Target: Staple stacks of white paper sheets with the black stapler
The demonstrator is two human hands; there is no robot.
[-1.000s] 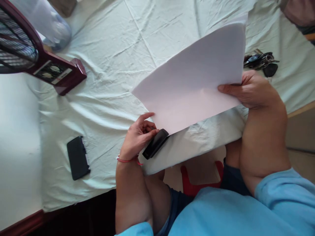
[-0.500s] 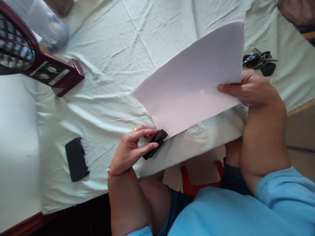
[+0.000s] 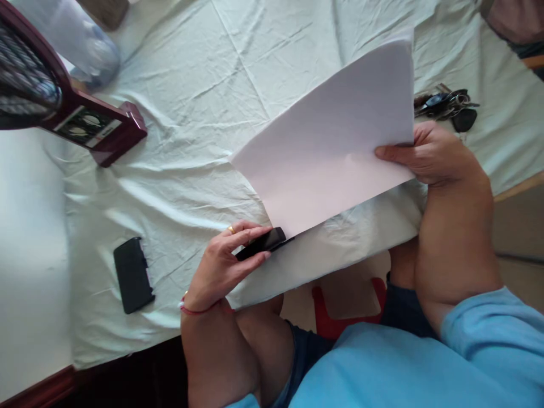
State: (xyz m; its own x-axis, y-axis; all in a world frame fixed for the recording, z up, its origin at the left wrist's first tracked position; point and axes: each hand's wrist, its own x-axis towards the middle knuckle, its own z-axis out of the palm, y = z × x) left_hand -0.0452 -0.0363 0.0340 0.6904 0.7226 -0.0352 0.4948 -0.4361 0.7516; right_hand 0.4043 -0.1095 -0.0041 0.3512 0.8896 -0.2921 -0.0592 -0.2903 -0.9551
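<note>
From my end, I have the left hand (image 3: 219, 258) with its fingers (image 3: 255, 260) closed along both sides of the black stapler (image 3: 263, 243), whose front end meets the near-left corner of the white paper (image 3: 340, 141). My right hand (image 3: 437, 153) pinches the paper's right edge, thumb on top, just beside the keys (image 3: 450, 105); on the cloth-covered surface (image 3: 191, 113), a black case (image 3: 133, 276) lies left of the left hand.

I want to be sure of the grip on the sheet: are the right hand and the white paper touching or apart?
Touching. The head view shows it: the right hand has its thumb lying on the white paper at its edge.
</note>
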